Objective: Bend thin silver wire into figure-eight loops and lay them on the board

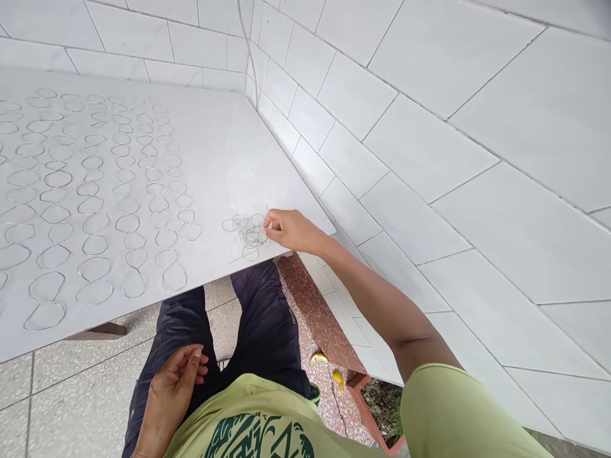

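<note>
A tangled pile of thin wire (pixel 251 231) lies near the front right corner of a white tabletop (pixel 229 152). My right hand (pixel 289 229) is at the pile's right edge, thumb and fingers pinched on a thin wire, most of which is hidden by the fingertips. Low over my lap, apart from the table, my left hand (pixel 176 385) is loosely closed, its thumb against the curled fingers, and no object shows in it. To the left of the pile, several figure-eight wire loops (pixel 133 245) lie flat in columns across the tabletop.
Tiled walls (pixel 353 146) border the table's back and right side. A pale cable (pixel 249 48) hangs down at their corner. Below the table's front edge are my legs (pixel 265 318), a reddish ledge (pixel 317 305), yellow pieces (pixel 338 380) on the floor and a planter (pixel 377 407).
</note>
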`<state>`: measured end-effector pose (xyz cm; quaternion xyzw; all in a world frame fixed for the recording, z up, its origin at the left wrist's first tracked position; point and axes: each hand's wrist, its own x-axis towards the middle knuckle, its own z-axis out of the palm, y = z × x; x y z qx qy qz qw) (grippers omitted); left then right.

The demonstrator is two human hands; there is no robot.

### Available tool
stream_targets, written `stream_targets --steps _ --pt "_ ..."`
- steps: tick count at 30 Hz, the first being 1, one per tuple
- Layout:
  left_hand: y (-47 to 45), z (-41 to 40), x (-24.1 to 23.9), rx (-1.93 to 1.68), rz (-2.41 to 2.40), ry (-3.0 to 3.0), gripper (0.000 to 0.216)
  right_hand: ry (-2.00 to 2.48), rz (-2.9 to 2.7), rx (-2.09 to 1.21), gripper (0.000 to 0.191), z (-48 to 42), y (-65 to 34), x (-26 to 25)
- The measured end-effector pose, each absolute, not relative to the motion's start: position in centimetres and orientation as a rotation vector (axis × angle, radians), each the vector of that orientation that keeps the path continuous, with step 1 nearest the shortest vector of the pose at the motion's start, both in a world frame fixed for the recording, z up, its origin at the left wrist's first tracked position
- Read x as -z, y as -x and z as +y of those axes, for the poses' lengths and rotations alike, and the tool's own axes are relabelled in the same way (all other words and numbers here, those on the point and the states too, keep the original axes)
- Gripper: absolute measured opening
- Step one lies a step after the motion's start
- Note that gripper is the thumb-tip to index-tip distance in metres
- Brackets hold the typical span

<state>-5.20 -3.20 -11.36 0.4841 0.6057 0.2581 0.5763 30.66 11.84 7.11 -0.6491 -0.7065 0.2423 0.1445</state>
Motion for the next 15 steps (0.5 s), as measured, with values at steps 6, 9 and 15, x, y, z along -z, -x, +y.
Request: stream_targets --steps 6,9,15 --pt "4.4 -3.2 11.1 -0.579 1.42 -1.179 0.058 1.717 -2.463 -0.41 0.042 10.0 -29.1 -4.6" --pt "4.0 -3.1 10.6 -0.572 1.409 -1.194 0.056 1.808 -2.387 -0.314 0.043 12.4 -30.0 -3.5" --pt "3.9 -2.9 11.0 -0.571 1.398 -1.207 0.055 1.938 -2.203 -0.308 0.045 18.7 -33.1 -3.5"
